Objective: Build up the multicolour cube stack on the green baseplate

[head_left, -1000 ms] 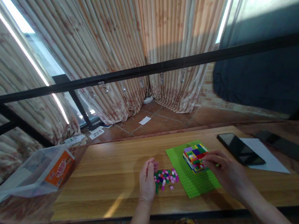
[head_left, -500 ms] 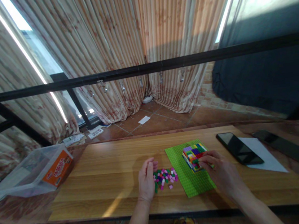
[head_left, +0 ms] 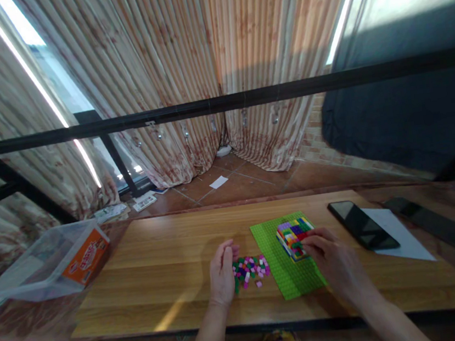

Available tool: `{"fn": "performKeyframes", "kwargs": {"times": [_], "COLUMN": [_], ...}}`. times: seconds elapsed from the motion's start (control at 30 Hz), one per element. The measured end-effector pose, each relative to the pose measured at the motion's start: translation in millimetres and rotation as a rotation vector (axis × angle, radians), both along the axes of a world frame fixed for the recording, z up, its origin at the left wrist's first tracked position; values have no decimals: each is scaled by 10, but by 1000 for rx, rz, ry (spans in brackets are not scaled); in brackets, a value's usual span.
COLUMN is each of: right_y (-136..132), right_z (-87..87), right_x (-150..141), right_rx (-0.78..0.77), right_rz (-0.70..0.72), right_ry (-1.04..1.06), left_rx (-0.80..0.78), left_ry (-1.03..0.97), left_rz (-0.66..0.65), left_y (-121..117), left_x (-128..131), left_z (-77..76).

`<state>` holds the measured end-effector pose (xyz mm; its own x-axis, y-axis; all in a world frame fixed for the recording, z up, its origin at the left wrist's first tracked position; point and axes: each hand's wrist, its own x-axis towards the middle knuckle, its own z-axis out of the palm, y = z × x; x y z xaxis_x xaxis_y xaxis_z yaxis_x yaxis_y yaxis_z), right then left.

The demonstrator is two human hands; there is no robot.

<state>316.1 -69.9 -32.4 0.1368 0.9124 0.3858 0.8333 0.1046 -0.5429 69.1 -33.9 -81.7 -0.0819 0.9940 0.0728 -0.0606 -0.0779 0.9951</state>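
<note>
On a green studded baseplate (head_left: 289,284) stands a low, multicoloured block of toy building bricks (head_left: 288,233). My right hand (head_left: 334,257) reaches over its near right corner, thumb and forefinger pinched together on a small green brick (head_left: 296,245) at the top of the block. Whether the brick is pressed down cannot be made out. Left of the baseplate lies a heap of loose small bricks (head_left: 252,270), pink, purple, green and white. Beside that heap rests my left hand (head_left: 222,273), on its edge, fingers loosely extended and holding nothing visible.
A clear plastic bin (head_left: 51,253) with an orange label is at the left end of the wooden table (head_left: 160,267). To the right, a black phone (head_left: 360,223) partly covers a white sheet (head_left: 405,237). Farther right lies a dark flat object (head_left: 433,222).
My right fingers have drawn closer together over the corner of the brick block. My left hand stays in place; the view has shifted very slightly.
</note>
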Motion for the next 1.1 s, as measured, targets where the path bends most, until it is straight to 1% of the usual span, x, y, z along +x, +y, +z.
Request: {"fn": "performKeyframes", "kwargs": {"times": [0.17, 0.3, 0.47, 0.93, 1.1], "right_y": [-9, 0, 45, 53, 53], "right_z": [32, 51, 9, -24, 7], "right_x": [15, -5, -26, -4, -29], "right_rx": [14, -30, -57, -51, -42], "right_rz": [-25, -94, -184, -149, -166], "right_ry": [57, 121, 140, 213, 203], "left_rx": [-2, -12, -21, -13, 3], "left_ry": [-26, -27, -27, -19, 6], "left_rz": [4, 0, 3, 9, 1], "left_y": [1, 4, 3, 4, 2], "left_x": [2, -1, -5, 0, -10], "left_z": [6, 2, 6, 0, 5]}}
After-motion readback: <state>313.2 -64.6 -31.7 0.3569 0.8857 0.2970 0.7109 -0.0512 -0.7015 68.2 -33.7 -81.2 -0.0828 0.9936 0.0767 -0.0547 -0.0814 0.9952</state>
